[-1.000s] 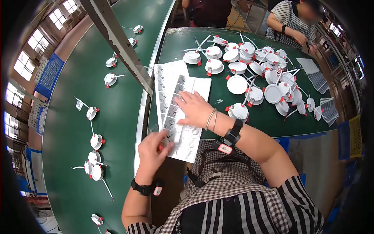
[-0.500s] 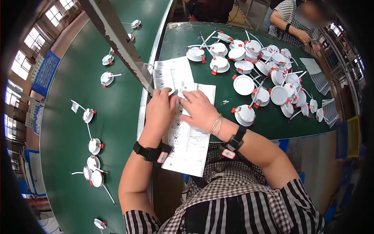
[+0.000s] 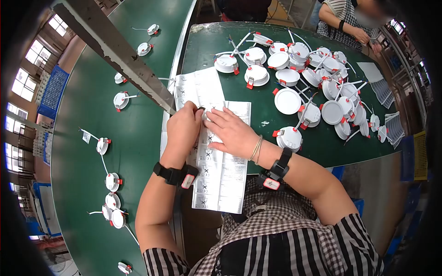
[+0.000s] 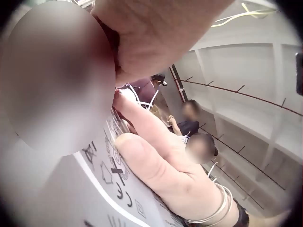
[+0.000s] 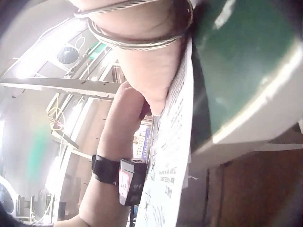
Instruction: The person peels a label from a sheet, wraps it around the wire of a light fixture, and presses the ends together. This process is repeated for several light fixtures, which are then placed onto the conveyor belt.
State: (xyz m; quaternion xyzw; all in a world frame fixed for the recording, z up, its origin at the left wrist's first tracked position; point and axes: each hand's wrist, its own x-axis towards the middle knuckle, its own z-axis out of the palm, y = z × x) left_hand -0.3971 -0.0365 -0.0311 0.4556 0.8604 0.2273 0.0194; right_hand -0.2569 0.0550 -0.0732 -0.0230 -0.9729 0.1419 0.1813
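Note:
Printed white sheets (image 3: 232,184) with rows of crossed symbols lie overlapped at the left of the green table, their near end reaching past its edge. My right hand (image 3: 234,133) rests on the top sheet with its fingers spread. Close beside its fingertips, my left hand (image 3: 183,129) has curled fingers and holds a small dark object (image 3: 201,109), mostly hidden by the hand; I cannot tell its kind. In the left wrist view the right hand's fingers (image 4: 142,156) lie over the printed sheet (image 4: 113,189).
White round downlights (image 3: 287,101) with red clips and cables are heaped on the table's right. More lamps (image 3: 112,181) lie on the green surface at left. A metal post (image 3: 115,55) slants down near the sheets. Folded grey sheets (image 3: 382,92) and another person (image 3: 340,23) are at far right.
My left hand has moved up the sheet from its lower left to beside the right fingertips. The top sheet has shifted toward my body. My right hand stays on it.

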